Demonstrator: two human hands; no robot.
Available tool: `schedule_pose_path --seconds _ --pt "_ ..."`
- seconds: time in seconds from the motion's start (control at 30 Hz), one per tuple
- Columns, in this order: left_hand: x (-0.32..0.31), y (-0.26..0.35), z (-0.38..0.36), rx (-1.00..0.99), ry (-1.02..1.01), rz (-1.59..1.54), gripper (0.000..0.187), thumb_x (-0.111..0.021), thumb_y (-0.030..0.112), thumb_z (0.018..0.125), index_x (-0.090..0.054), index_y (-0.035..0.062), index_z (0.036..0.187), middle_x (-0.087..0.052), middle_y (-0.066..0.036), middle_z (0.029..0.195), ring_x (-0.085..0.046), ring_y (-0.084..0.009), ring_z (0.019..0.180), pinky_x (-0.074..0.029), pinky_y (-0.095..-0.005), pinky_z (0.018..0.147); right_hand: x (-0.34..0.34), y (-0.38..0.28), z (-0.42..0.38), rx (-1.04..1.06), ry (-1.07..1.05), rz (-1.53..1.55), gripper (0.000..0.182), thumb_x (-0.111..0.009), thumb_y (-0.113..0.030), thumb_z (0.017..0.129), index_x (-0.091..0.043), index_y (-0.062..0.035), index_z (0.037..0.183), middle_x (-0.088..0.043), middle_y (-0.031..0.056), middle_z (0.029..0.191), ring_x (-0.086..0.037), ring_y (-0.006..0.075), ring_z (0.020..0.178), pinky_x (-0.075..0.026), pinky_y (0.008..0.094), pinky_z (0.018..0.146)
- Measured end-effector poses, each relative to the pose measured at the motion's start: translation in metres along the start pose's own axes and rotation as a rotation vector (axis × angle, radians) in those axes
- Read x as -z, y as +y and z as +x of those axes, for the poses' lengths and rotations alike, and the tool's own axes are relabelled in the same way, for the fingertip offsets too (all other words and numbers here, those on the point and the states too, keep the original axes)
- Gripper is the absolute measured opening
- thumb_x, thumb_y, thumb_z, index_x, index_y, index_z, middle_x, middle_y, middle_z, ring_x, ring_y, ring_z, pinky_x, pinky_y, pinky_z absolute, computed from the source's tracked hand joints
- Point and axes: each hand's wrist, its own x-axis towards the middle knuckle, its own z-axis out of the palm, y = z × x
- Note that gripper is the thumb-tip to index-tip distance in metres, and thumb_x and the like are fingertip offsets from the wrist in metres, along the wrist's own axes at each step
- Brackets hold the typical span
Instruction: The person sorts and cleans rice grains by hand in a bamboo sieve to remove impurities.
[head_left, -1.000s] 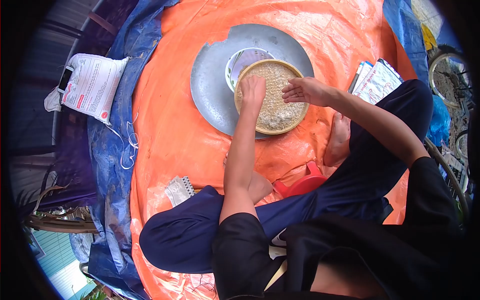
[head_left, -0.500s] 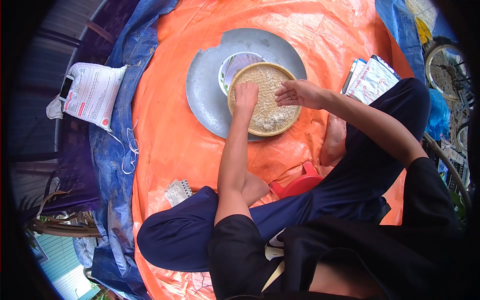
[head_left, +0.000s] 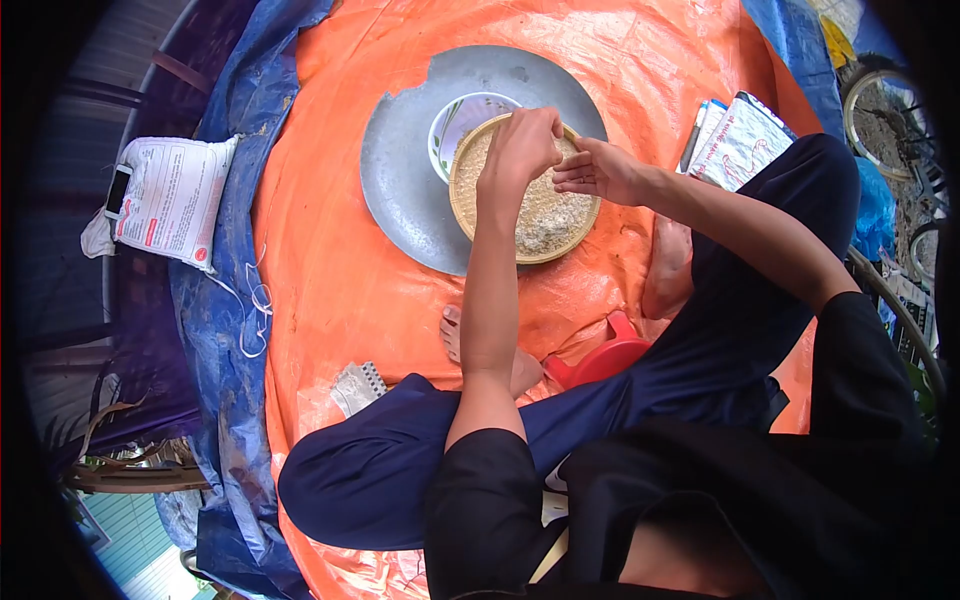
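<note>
A round woven bamboo tray (head_left: 455, 200) holds pale, loose grain-like material (head_left: 552, 222), heaped mostly toward its lower right. My left hand (head_left: 527, 147) is above the tray with its fingers curled closed; whatever is in them, if anything, is hidden. Facing it from the right is my right hand (head_left: 607, 173), palm turned inward, fingers stretched out and thumb apart from them. The two hands are close together over the tray. Partly under the tray is a white bowl (head_left: 452, 128) with a leaf pattern, and both rest on a broad grey metal disc (head_left: 398, 200) with a broken edge.
An orange tarp (head_left: 330, 250) covers the ground, bordered by blue sheeting (head_left: 215, 330). A white sack (head_left: 178, 190) with a phone (head_left: 118, 190) on it stands left. Folded printed bags (head_left: 740, 145) lie right. A red plastic object (head_left: 605, 355) sits by my legs.
My left hand has lifted from the tray's left part and moved up and right toward my right hand. My right hand stays nearly in place. The whole view has shifted slightly.
</note>
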Motion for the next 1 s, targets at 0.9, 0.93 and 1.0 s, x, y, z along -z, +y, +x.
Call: schedule_pose_path --seconds 0.9,0.93,1.0 --pt "-0.056 -0.095 -0.005 0.176 -0.037 0.342 0.009 -0.075 0.013 0.07 -0.073 0.0071 0.076 -0.069 -0.016 0.078 -0.068 -0.0298 0.074 -0.052 -0.0409 0.069 0.008 0.016 0.018 0.046 -0.01 -0.146 0.044 -0.042 -0.024 0.098 -0.049 0.0165 0.115 -0.06 0.0266 0.11 -0.064 0.0313 0.098 -0.054 0.0367 0.09" --pt "-0.06 -0.097 -0.003 0.17 -0.041 0.414 0.008 -0.075 0.012 0.069 -0.073 0.0079 0.075 -0.068 -0.017 0.079 -0.068 -0.0308 0.075 -0.052 -0.0419 0.069 0.008 0.015 0.017 0.036 -0.003 -0.147 0.045 -0.042 -0.025 0.099 -0.05 0.0162 0.115 -0.06 0.0269 0.111 -0.064 0.0319 0.1 -0.053 0.0369 0.091" --pt "-0.059 -0.084 -0.006 0.134 0.025 0.474 0.009 -0.067 0.008 0.071 -0.072 0.002 0.076 -0.066 -0.023 0.081 -0.068 -0.0361 0.074 -0.053 -0.045 0.067 0.005 0.013 0.013 0.015 -0.005 -0.145 0.045 -0.042 -0.026 0.099 -0.05 0.0154 0.115 -0.059 0.0265 0.113 -0.063 0.032 0.103 -0.052 0.0366 0.093"
